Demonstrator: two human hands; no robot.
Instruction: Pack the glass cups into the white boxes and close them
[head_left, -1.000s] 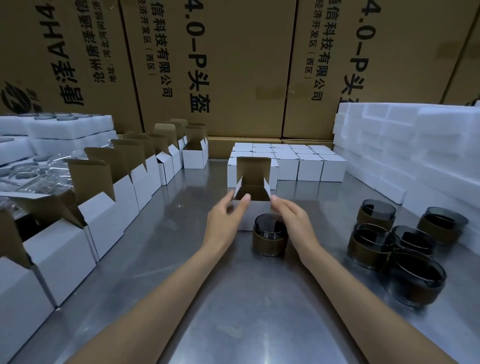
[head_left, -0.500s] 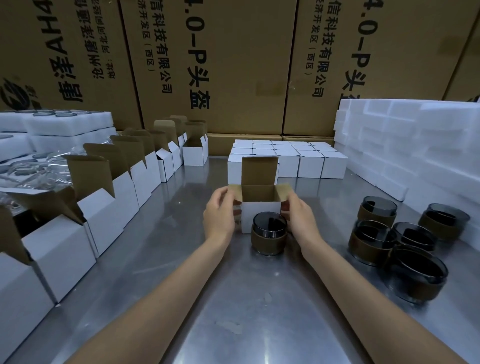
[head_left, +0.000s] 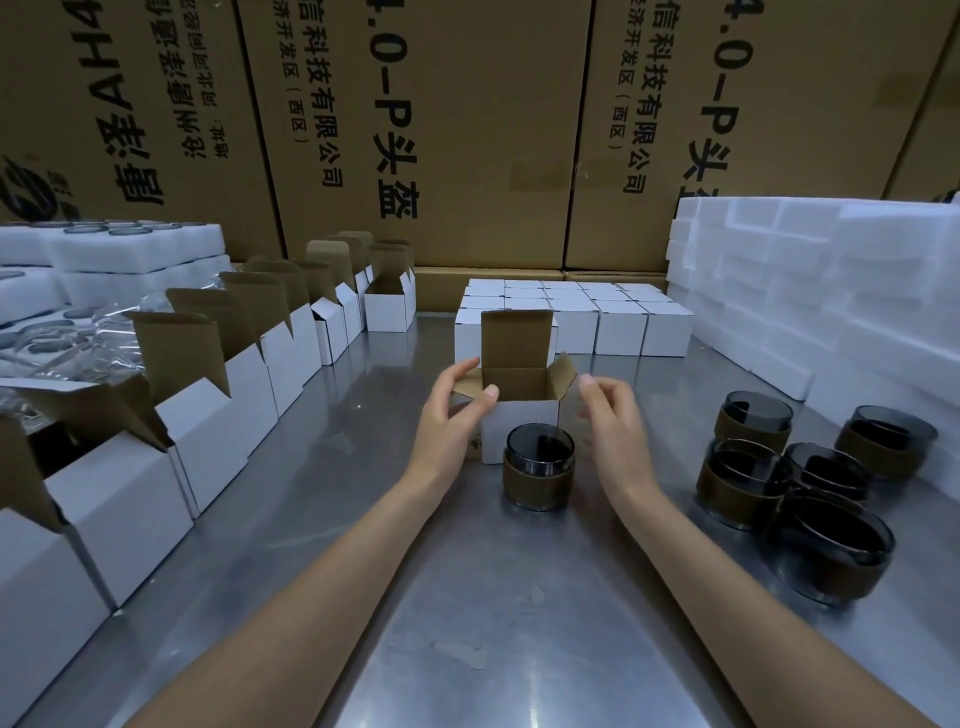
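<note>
An open white box (head_left: 521, 427) stands on the metal table (head_left: 467, 639), its brown lid flap upright and its side flaps spread. A dark glass cup (head_left: 538, 470) with a brown sleeve sits just in front of it, outside the box. My left hand (head_left: 451, 418) holds the box's left top corner, thumb on the front rim and fingers behind the left flap. Just right of the box my right hand (head_left: 613, 423) hovers, blurred, fingers relaxed and holding nothing. Several more sleeved glass cups (head_left: 756, 470) are clustered at the right.
A row of open white boxes (head_left: 249, 379) runs along the left. Closed white boxes (head_left: 618, 327) are stacked behind the working box. White foam blocks (head_left: 831, 296) line the right side, foam trays (head_left: 130, 249) the far left. Big cardboard cartons (head_left: 467, 130) wall the back.
The box's side flaps have been spread outward. My right hand has let go of the box's right side and pulled slightly away. My left hand has shifted up to the left top corner.
</note>
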